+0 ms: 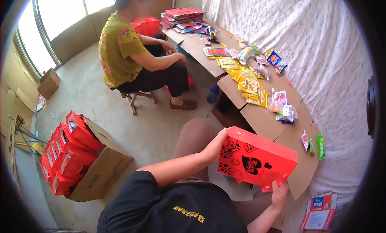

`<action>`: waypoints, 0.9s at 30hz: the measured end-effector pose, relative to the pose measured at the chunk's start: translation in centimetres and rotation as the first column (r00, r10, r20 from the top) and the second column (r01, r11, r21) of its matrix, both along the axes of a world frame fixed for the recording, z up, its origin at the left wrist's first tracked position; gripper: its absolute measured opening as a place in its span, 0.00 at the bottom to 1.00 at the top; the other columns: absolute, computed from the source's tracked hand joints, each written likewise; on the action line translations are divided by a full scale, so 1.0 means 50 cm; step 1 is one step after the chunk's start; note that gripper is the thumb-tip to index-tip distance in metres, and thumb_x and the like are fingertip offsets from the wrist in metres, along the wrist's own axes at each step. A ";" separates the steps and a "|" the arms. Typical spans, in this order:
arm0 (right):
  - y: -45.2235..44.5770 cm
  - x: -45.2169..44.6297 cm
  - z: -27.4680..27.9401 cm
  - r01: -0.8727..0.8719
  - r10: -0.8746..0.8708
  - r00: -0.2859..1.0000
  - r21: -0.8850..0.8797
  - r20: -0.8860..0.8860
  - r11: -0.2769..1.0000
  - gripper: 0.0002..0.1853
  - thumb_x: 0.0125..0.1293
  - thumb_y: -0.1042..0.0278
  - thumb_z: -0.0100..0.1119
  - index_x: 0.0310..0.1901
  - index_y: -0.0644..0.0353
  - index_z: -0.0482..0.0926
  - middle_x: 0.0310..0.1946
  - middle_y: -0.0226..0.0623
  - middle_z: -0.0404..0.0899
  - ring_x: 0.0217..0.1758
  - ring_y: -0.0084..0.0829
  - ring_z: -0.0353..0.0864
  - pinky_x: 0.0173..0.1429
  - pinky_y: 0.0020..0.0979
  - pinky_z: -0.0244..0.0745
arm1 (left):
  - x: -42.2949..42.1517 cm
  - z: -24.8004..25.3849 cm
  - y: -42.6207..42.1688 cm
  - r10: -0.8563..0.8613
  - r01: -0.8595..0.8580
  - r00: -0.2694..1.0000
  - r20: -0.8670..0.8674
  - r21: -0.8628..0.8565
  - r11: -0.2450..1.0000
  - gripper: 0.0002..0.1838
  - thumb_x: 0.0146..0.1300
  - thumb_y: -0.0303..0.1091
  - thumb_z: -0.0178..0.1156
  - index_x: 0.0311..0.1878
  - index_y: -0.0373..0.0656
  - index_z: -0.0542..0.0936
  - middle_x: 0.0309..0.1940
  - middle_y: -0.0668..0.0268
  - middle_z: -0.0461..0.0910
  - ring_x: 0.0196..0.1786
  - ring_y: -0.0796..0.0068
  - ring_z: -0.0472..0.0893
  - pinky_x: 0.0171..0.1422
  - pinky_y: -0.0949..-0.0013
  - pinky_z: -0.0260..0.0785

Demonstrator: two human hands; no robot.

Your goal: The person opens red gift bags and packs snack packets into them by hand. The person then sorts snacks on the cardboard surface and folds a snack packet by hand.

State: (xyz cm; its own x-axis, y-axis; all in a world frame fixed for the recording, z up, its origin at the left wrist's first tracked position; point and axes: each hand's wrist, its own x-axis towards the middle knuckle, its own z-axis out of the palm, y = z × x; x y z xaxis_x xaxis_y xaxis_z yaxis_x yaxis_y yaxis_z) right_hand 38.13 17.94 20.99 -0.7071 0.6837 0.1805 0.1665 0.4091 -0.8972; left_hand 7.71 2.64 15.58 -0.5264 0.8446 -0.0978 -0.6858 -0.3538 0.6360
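Note:
A red gift bag (257,152) printed with black hearts lies on its side in the air above my lap, by the near edge of the cardboard-covered table. My left hand (216,146) grips its upper left corner, the thumb and fingers partly hidden by the bag. At the lower right, my right hand (278,196) pinches the bag's red ribbon handle (267,189). Nearest on the table are small snack packets: a green one (321,146) and a pink one (305,140). The bag's inside is out of sight.
Yellow snack packets (251,86) and other sweets spread along the cardboard tabletop (261,124). A stack of flat red bags (183,17) lies at its far end. Another person (124,56) sits on a wooden stool. A cardboard box (100,172) full of red bags (66,152) stands left.

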 end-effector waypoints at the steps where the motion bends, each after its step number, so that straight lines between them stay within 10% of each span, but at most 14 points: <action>1: 0.010 0.012 0.000 -0.020 0.020 0.999 0.025 0.025 0.999 0.10 0.72 0.69 0.55 0.45 0.69 0.80 0.36 0.35 0.83 0.38 0.24 0.80 0.45 0.30 0.75 | 0.006 0.005 -0.003 -0.030 0.029 1.000 -0.008 -0.054 0.998 0.30 0.79 0.56 0.38 0.74 0.45 0.62 0.69 0.62 0.69 0.72 0.66 0.68 0.76 0.59 0.56; 8: 0.001 0.026 0.034 -0.049 -0.025 0.969 0.292 0.247 0.955 0.10 0.72 0.68 0.55 0.41 0.67 0.80 0.29 0.41 0.83 0.31 0.37 0.84 0.38 0.37 0.77 | 0.016 -0.026 -0.004 0.005 -0.117 0.862 -0.508 -0.190 0.975 0.30 0.76 0.42 0.53 0.76 0.45 0.58 0.66 0.59 0.67 0.70 0.69 0.66 0.76 0.62 0.55; 10: 0.002 0.017 0.022 -0.140 -0.132 0.846 0.453 0.517 0.880 0.11 0.67 0.65 0.56 0.40 0.65 0.82 0.29 0.50 0.81 0.38 0.49 0.83 0.43 0.44 0.75 | 0.016 -0.012 -0.012 -0.025 -0.187 0.645 -0.764 -0.190 0.964 0.32 0.70 0.34 0.59 0.75 0.47 0.60 0.65 0.61 0.69 0.69 0.69 0.67 0.74 0.61 0.57; 13: -0.007 -0.032 -0.004 -0.232 -0.033 0.910 0.574 0.414 0.785 0.08 0.62 0.68 0.55 0.35 0.61 0.82 0.31 0.45 0.82 0.44 0.47 0.82 0.54 0.46 0.73 | 0.026 0.050 -0.017 -0.021 -0.142 0.240 -0.971 -0.056 0.988 0.33 0.61 0.31 0.66 0.70 0.45 0.69 0.63 0.55 0.72 0.67 0.58 0.71 0.71 0.58 0.63; 21: -0.021 -0.032 -0.070 -0.297 0.061 0.909 0.537 0.413 0.790 0.05 0.56 0.75 0.58 0.34 0.60 0.82 0.32 0.38 0.83 0.44 0.40 0.82 0.70 0.46 0.66 | 0.081 0.094 -0.003 0.000 0.026 -0.472 -0.882 -0.014 1.000 0.33 0.45 0.29 0.74 0.59 0.48 0.80 0.64 0.57 0.73 0.55 0.54 0.78 0.56 0.58 0.75; 27: -0.030 -0.005 -0.086 -0.329 0.062 0.888 0.537 0.455 0.777 0.05 0.55 0.76 0.58 0.34 0.58 0.81 0.34 0.35 0.83 0.46 0.38 0.82 0.71 0.45 0.65 | 0.107 0.077 0.023 0.011 0.160 -0.544 -0.839 -0.091 0.983 0.20 0.51 0.29 0.67 0.50 0.48 0.82 0.61 0.63 0.75 0.41 0.63 0.79 0.43 0.63 0.77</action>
State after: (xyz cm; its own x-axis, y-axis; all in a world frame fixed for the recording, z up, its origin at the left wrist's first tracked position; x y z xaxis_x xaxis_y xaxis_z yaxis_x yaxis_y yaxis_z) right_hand 37.86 16.45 16.71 -0.9110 0.3742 0.1734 0.3007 0.8904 -0.3418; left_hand 13.08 3.77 19.43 0.3415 0.8422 0.4173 0.8403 -0.4725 0.2659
